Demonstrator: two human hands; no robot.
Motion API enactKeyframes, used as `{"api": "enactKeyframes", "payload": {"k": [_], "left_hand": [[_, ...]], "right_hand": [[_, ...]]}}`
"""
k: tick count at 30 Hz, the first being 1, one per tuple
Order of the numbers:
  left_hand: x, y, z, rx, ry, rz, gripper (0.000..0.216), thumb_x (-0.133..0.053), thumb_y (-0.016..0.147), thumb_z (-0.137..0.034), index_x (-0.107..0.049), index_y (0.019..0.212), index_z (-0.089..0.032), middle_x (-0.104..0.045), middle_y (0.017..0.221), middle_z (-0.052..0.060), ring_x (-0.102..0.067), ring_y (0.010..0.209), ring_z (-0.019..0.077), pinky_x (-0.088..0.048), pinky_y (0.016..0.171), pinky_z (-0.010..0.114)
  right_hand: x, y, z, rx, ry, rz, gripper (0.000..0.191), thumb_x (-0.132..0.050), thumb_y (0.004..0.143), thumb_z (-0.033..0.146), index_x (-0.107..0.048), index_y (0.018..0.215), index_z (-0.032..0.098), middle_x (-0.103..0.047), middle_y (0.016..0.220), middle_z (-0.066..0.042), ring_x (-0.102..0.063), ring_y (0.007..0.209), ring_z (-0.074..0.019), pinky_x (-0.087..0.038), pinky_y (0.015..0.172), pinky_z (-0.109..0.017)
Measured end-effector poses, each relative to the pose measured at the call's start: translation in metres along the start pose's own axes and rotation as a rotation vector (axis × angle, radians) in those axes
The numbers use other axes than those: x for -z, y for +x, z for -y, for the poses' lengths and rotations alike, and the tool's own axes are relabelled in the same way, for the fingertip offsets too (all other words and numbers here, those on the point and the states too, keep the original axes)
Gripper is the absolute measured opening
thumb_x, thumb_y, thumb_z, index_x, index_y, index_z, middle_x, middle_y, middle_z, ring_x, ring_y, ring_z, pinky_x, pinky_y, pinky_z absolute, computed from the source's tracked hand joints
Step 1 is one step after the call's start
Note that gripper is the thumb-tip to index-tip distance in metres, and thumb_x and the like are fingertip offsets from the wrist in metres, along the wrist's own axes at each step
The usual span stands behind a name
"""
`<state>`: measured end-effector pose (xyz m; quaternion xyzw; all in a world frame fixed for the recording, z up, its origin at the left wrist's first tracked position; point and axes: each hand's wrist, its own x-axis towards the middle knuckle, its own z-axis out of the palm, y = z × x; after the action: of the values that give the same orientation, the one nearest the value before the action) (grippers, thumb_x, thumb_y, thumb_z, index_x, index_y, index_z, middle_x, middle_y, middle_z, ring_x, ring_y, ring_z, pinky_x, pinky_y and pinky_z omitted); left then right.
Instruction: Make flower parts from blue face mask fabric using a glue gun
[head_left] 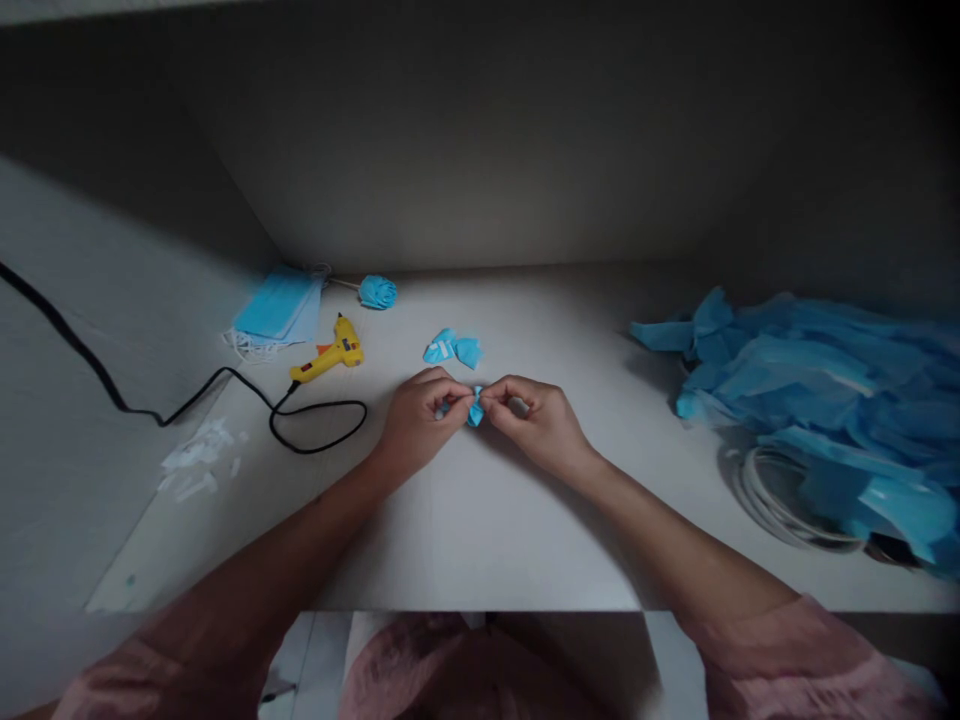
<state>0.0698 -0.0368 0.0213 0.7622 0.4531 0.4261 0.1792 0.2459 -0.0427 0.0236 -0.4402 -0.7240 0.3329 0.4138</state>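
Over the middle of the white table, a small piece of blue fabric (475,412) is pinched between both hands. My left hand (421,415) grips it from the left with thumb and forefinger. From the right, my right hand (536,415) pinches the same piece, the fingertips of the two hands almost meeting. Much of the piece is hidden by the fingers. Just beyond the hands lies a blue folded fabric bow-like piece (454,347) with a white strip on it. Farther back left rests a blue fabric rose (377,292) with a thin stem.
A yellow glue gun (330,355) lies at left, its black cord (319,405) looping over the table (480,540). Behind it are stacked blue face masks (279,305). White scraps (199,455) lie near the left wall. A heap of blue fabric (817,380) and coiled wire (780,500) occupy the right.
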Motion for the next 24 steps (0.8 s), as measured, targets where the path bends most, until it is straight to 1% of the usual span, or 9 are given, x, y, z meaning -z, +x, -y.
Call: {"api": "enactKeyframes", "payload": {"k": [5,11,17,24], "left_hand": [[0.0004,-0.0001,-0.0004,0.02,-0.017,0.017,0.011,-0.059,0.079,-0.014,-0.066,0.071,-0.017,-0.058,0.068,-0.002,-0.051,0.061,0.0096,-0.039,0.058,0.022],[0.0009,0.0002,-0.0011,0.033,-0.025,0.027,0.015,-0.056,0.079,-0.014,-0.066,0.069,-0.018,-0.058,0.066,-0.002,-0.051,0.061,0.0096,-0.037,0.057,0.022],[0.0019,0.001,-0.0039,0.067,-0.035,0.034,0.014,-0.058,0.079,-0.018,-0.064,0.067,-0.017,-0.056,0.065,-0.002,-0.048,0.06,0.0096,-0.037,0.057,0.022],[0.0015,0.0009,-0.0017,0.09,-0.077,0.045,0.015,-0.055,0.079,-0.017,-0.064,0.066,-0.017,-0.056,0.064,-0.001,-0.049,0.06,0.0098,-0.036,0.057,0.023]], "right_hand": [[0.0007,0.0001,0.0009,-0.011,-0.004,0.0,0.013,-0.055,0.083,0.023,-0.065,0.076,0.019,-0.067,0.073,0.0,-0.059,0.069,-0.0131,-0.044,0.068,-0.026],[0.0007,0.0003,-0.0005,-0.01,-0.002,0.001,0.012,-0.056,0.082,0.022,-0.066,0.076,0.019,-0.067,0.073,0.0,-0.06,0.069,-0.0135,-0.044,0.068,-0.026],[0.0002,0.0005,-0.0005,-0.004,0.004,0.002,0.013,-0.056,0.083,0.023,-0.065,0.076,0.018,-0.067,0.073,-0.001,-0.06,0.068,-0.0135,-0.044,0.067,-0.025],[0.0,0.0003,-0.0021,-0.015,0.012,0.01,0.013,-0.056,0.083,0.023,-0.066,0.076,0.018,-0.067,0.073,-0.001,-0.059,0.069,-0.0131,-0.043,0.067,-0.025]]}}
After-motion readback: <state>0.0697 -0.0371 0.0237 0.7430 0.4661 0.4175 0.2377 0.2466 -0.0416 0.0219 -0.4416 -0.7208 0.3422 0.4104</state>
